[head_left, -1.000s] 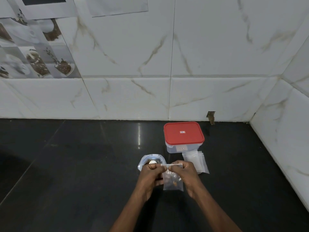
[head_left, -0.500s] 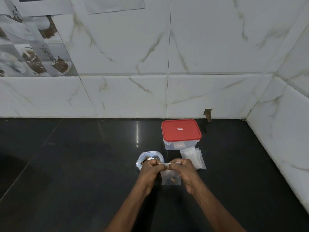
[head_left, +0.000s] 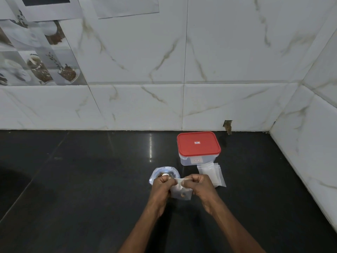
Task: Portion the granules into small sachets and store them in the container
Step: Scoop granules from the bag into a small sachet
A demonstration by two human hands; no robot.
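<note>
A small clear sachet (head_left: 181, 192) with a few brown granules at its bottom hangs between my hands above the black counter. My left hand (head_left: 162, 187) and my right hand (head_left: 199, 187) each pinch one end of its top strip. Just behind my left hand stands an open clear bag of granules (head_left: 163, 173), partly hidden by my knuckles. A clear container with a red lid (head_left: 198, 146) stands shut at the back. A small stack of empty sachets (head_left: 212, 173) lies in front of the container, to the right of my right hand.
The black counter (head_left: 91, 179) meets a white marble-tiled wall at the back and another on the right, forming a corner (head_left: 269, 132). A chipped hole (head_left: 228, 125) shows in the back wall's lowest tile.
Both hands and the sachet have stayed in nearly the same place. My fingers have drawn closer together along the sachet's top strip. The camera has shifted slightly.
</note>
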